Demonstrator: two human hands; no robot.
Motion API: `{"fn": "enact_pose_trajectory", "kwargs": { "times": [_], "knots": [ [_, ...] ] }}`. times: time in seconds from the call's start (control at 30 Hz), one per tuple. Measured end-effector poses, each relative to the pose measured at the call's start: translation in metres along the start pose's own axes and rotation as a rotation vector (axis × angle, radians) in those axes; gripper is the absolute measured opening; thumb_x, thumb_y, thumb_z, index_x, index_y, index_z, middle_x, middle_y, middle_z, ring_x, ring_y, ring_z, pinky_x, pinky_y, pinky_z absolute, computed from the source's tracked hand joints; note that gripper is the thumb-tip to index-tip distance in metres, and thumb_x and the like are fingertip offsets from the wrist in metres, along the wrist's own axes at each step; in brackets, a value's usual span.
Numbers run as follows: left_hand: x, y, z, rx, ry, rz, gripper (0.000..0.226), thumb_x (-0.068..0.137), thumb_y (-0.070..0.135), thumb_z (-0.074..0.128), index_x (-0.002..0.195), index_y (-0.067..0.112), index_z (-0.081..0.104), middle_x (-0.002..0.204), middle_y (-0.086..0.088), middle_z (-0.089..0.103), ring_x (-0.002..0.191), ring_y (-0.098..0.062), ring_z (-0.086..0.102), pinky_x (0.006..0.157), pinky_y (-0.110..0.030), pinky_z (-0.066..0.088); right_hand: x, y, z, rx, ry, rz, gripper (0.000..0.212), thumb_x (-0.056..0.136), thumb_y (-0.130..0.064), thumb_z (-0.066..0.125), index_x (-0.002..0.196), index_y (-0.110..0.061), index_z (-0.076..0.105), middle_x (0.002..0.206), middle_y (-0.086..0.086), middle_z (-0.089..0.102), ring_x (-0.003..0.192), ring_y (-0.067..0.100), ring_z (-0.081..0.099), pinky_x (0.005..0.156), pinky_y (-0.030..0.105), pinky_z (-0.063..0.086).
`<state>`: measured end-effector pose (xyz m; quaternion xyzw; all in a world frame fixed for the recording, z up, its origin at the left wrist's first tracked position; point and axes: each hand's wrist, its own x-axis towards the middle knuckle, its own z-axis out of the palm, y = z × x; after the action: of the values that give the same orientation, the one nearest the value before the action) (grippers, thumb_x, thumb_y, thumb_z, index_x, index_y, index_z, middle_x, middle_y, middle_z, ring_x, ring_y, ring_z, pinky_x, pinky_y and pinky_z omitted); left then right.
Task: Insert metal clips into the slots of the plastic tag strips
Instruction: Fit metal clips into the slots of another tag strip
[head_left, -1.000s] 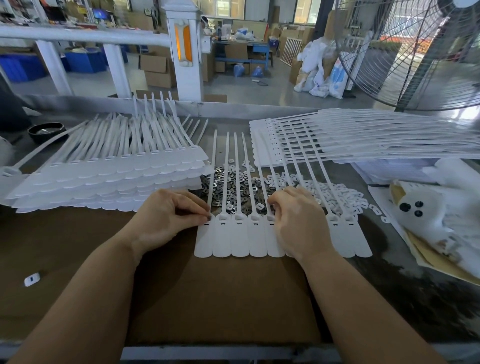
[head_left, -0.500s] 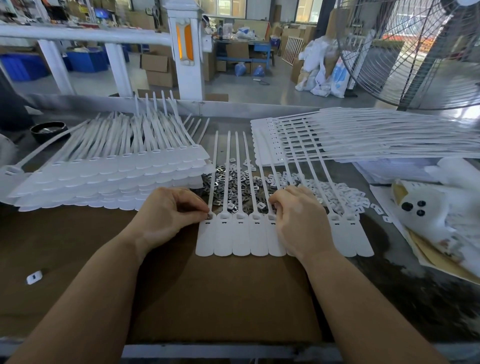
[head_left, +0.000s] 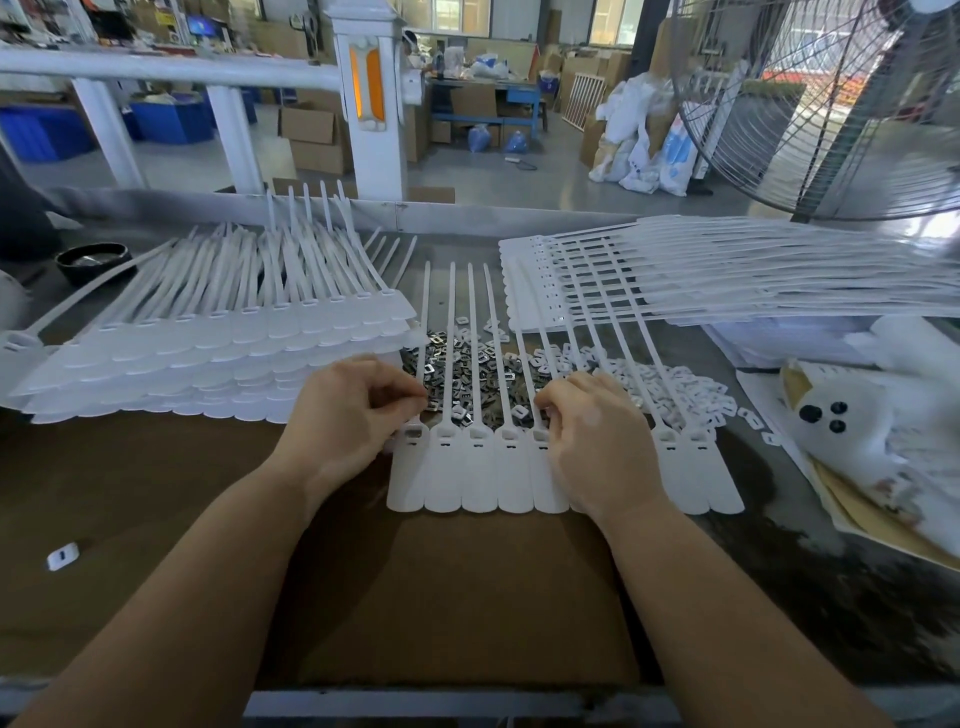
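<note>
Nearest us: brown cardboard mat (head_left: 363, 597) over the bench, both forearms coming in from the bottom edge. One loose white cap (head_left: 62, 556) sits alone on the mat, far left.

Next, the tag strip (head_left: 480, 478): a joined row of white tags lying flat on the mat's far edge, rounded ends toward us, thin tails running away over the parts piles. Slots sit at the neck of each tag.

Our left hand (head_left: 348, 421) is at the leftmost tag, fingers curled, fingertips bunched at that tag's slot where a metal clip (head_left: 414, 431) shows. We can't tell if the fingertips pinch the clip or just press it. Our right hand (head_left: 592, 441) lies over the middle of the strip, fingers curled down onto the tag necks; it covers several tags, and whether it holds anything is hidden.

Just behind the hands: clip pile (head_left: 467, 369), grey metal, under the tails. Touching it on the right, a pile of white caps (head_left: 665, 384).

Left of that, a layered stack of strips (head_left: 208, 353), tails fanned up and away. Right, a second stack (head_left: 701, 280) with tails running off to the right. Far right, a white glove (head_left: 841, 415) with black dots on paper.

Far left, a small black bowl (head_left: 93, 260). Beyond the bench: white railing (head_left: 171, 73), post with an orange reflector (head_left: 369, 98), large fan (head_left: 831, 104) at upper right, cartons and blue bins on the floor behind.
</note>
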<state>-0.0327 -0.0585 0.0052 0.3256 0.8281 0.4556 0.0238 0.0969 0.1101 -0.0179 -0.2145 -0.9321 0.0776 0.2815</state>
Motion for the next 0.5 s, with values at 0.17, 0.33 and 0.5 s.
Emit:
{"fn": "enact_pose_trajectory", "kwargs": {
  "times": [0.17, 0.33, 0.5],
  "knots": [
    [0.012, 0.009, 0.009, 0.428, -0.038, 0.037, 0.018, 0.089, 0.019, 0.061, 0.102, 0.023, 0.073, 0.09, 0.013, 0.058, 0.075, -0.006, 0.047, 0.07, -0.018, 0.038, 0.0, 0.001, 0.0, 0.006, 0.0, 0.002, 0.017, 0.088, -0.002, 0.05, 0.086, -0.01, 0.065, 0.086, 0.0, 0.062, 0.088, 0.017, 0.05, 0.075, 0.024, 0.038],
    [0.019, 0.022, 0.012, 0.615, -0.159, -0.044, 0.019, 0.089, 0.022, 0.059, 0.099, 0.028, 0.073, 0.095, 0.003, 0.069, 0.081, -0.016, 0.059, 0.075, -0.03, 0.053, 0.0, 0.0, -0.001, 0.016, -0.007, 0.002, 0.017, 0.087, -0.001, 0.05, 0.086, -0.009, 0.065, 0.085, 0.002, 0.062, 0.087, 0.019, 0.05, 0.075, 0.027, 0.039],
    [0.022, 0.029, 0.014, 0.619, -0.174, -0.09, 0.011, 0.086, 0.022, 0.063, 0.089, 0.024, 0.074, 0.084, 0.001, 0.069, 0.075, -0.019, 0.065, 0.073, -0.034, 0.056, 0.0, -0.001, -0.001, 0.021, -0.022, 0.005, 0.017, 0.087, -0.001, 0.049, 0.088, -0.008, 0.065, 0.087, 0.002, 0.062, 0.089, 0.019, 0.05, 0.077, 0.028, 0.041]
  ]
}}
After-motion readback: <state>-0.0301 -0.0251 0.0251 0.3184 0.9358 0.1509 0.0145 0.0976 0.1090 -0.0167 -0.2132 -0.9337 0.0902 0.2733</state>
